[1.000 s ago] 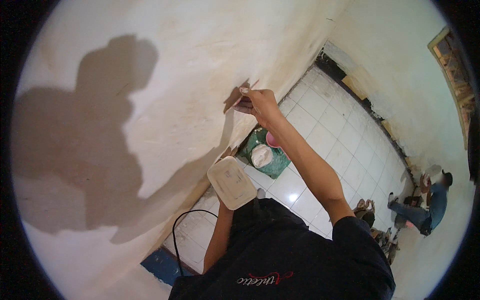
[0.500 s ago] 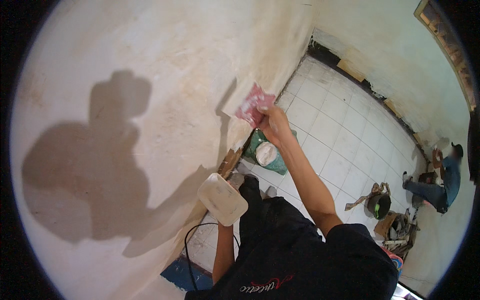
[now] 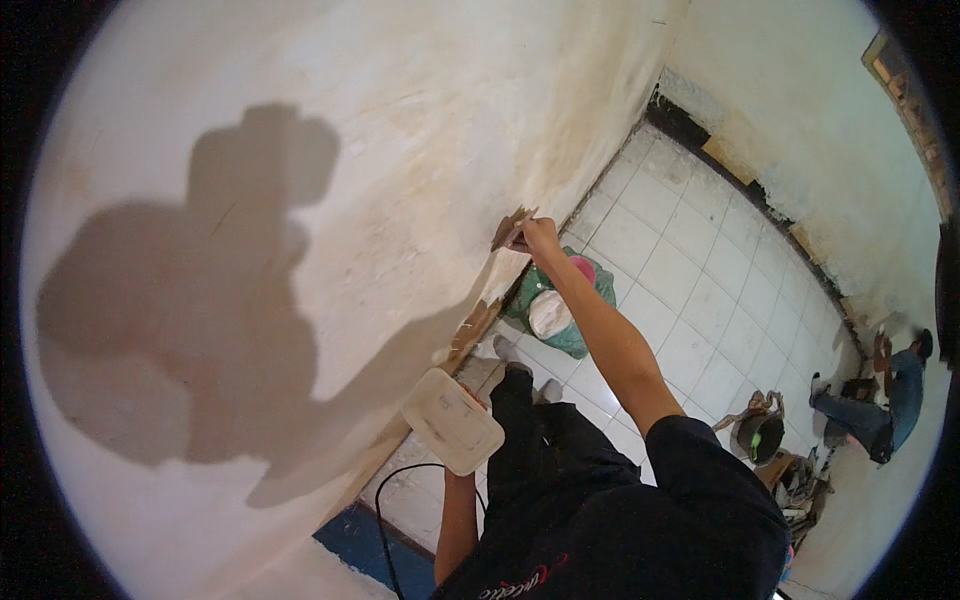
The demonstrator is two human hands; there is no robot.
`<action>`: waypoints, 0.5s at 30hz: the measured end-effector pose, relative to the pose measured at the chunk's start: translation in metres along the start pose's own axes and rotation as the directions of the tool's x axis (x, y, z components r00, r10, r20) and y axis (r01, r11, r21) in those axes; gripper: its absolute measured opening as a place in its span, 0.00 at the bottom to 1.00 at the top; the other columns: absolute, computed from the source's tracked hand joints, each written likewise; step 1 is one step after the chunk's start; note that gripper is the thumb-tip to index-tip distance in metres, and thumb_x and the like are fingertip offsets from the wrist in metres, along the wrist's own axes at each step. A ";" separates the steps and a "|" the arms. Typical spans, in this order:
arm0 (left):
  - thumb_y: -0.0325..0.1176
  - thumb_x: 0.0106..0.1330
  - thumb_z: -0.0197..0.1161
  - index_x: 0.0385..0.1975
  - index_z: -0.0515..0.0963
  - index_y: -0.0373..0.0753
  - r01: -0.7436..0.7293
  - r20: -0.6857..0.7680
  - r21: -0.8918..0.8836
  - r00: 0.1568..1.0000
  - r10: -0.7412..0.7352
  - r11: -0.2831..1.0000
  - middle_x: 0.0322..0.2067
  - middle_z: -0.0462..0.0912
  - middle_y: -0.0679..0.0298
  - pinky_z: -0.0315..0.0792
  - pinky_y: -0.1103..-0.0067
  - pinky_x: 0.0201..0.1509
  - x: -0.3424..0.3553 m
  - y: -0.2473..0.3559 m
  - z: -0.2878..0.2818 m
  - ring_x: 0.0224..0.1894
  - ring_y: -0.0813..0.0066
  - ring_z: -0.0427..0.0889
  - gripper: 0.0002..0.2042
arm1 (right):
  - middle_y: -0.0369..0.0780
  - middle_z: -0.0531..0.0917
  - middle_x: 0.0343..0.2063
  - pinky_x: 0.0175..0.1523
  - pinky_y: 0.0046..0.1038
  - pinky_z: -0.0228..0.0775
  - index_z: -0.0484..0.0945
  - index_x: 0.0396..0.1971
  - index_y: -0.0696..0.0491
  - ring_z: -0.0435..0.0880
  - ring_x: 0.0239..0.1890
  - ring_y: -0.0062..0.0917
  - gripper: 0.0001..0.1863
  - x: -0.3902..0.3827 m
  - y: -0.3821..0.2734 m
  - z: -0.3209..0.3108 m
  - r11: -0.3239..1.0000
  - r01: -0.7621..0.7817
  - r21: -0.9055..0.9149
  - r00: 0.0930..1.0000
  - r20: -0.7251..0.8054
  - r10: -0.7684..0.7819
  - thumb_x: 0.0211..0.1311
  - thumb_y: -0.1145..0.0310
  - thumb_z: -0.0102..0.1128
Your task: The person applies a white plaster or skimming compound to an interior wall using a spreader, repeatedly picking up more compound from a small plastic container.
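Observation:
My right hand (image 3: 541, 238) is closed on a thin, bent sheet (image 3: 512, 232), pressed against or very near the plastered wall (image 3: 400, 170). The sheet appears brownish and almost edge-on; its exact kind is unclear. Lower down, my left hand (image 3: 473, 396) grips a cream rectangular plastic tray (image 3: 452, 422) with rounded corners; most of that hand is hidden behind it. Below my right forearm, a round container of white material (image 3: 549, 314) sits in a green plastic bag (image 3: 572, 340) on the floor. A pink piece (image 3: 582, 267) shows at the bag's far side.
White floor tiles (image 3: 650, 250) run along the wall's foot. A black cable (image 3: 380, 510) loops at lower left by a blue panel (image 3: 365, 545). At right stand a dark bucket (image 3: 760, 437) and a pile of clutter (image 3: 797, 490); another person (image 3: 880, 400) is beyond them.
My right hand has turned the sheet from its pink, white-smeared face to nearly edge-on, and brought it lower against the wall. The tray stays in my left hand; the view has shifted slightly.

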State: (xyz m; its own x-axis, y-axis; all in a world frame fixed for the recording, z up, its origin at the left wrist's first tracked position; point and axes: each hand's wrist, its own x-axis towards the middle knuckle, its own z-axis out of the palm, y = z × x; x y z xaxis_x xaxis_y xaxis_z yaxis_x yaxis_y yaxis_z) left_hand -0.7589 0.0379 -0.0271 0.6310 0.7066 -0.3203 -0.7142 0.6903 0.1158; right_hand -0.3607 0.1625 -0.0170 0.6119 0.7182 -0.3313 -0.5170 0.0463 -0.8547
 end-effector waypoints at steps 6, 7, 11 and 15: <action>0.51 0.63 0.59 0.63 0.63 0.39 0.069 0.052 -0.058 0.996 -0.066 0.996 0.60 0.69 0.54 0.60 0.62 0.69 0.021 -0.013 0.000 0.61 0.57 0.69 0.33 | 0.47 0.82 0.31 0.38 0.33 0.84 0.77 0.33 0.67 0.85 0.30 0.32 0.10 -0.041 -0.098 0.041 0.999 0.005 -0.053 1.000 0.031 -0.004 0.62 0.72 0.55; 0.51 0.63 0.59 0.63 0.63 0.39 0.079 0.063 -0.071 0.995 -0.075 0.994 0.60 0.69 0.54 0.60 0.62 0.69 0.025 -0.015 0.000 0.61 0.57 0.69 0.33 | 0.47 0.82 0.31 0.38 0.33 0.84 0.77 0.33 0.66 0.85 0.30 0.32 0.10 -0.052 -0.117 0.048 0.998 0.039 -0.055 0.998 0.058 -0.036 0.62 0.72 0.56; 0.51 0.63 0.60 0.63 0.63 0.38 0.157 0.117 -0.155 0.983 -0.140 0.975 0.60 0.69 0.54 0.60 0.62 0.69 0.044 -0.028 0.012 0.61 0.56 0.69 0.33 | 0.47 0.82 0.30 0.39 0.33 0.84 0.77 0.33 0.66 0.85 0.31 0.32 0.11 -0.074 -0.173 0.070 0.991 0.128 -0.051 0.984 0.134 -0.120 0.63 0.71 0.57; 0.50 0.63 0.61 0.63 0.62 0.37 0.289 0.175 -0.445 0.956 -0.234 0.848 0.61 0.68 0.53 0.60 0.63 0.69 0.051 -0.041 0.050 0.60 0.57 0.70 0.33 | 0.49 0.82 0.33 0.44 0.35 0.83 0.76 0.35 0.68 0.85 0.34 0.34 0.12 -0.112 -0.228 0.091 0.986 0.169 0.000 0.963 0.214 -0.165 0.64 0.71 0.55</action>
State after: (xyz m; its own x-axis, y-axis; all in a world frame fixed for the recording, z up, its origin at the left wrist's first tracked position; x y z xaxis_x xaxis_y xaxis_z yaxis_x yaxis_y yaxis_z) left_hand -0.6823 0.0536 -0.0015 0.8234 0.5419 -0.1685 -0.5582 0.7200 -0.4124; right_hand -0.3662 0.1348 0.2512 0.5464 0.8324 -0.0921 -0.4061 0.1671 -0.8984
